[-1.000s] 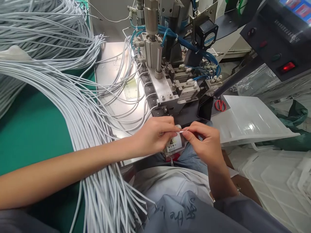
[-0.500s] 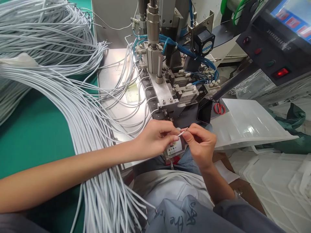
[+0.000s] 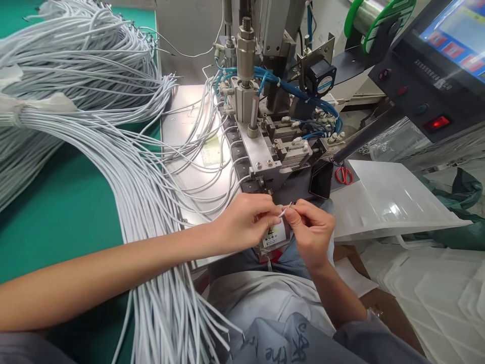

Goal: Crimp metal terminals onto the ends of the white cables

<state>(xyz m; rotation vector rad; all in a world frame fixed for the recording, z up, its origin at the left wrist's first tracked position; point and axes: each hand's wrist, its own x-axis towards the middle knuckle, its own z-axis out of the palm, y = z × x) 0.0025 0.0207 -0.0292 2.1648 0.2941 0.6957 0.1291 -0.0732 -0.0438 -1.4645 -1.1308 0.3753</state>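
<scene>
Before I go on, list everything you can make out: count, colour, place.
Held cable: 1, white, right of centre
Other cables: many, pale grey, left and centre
Mat: 1, green, left
Metal plate: 1, silver, under other cables
Machine: 1, silver and black, centre
Tubes: several, blue, on machine
Spool: 1, green-rimmed, top right
Control panel: 1, dark, upper right
Phone-like slab: 1, black, beside machine
Scissors: 1, red-handled, right of slab
Tray: 1, white, right
Plastic pieces: several, translucent, lower right
Label: 1, white, below held cable
Left hand: 1, bare, pinching held cable
Right hand: 1, bare, at its tip

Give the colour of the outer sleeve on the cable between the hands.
White; the cable shows best, though small, in the head view.
</scene>
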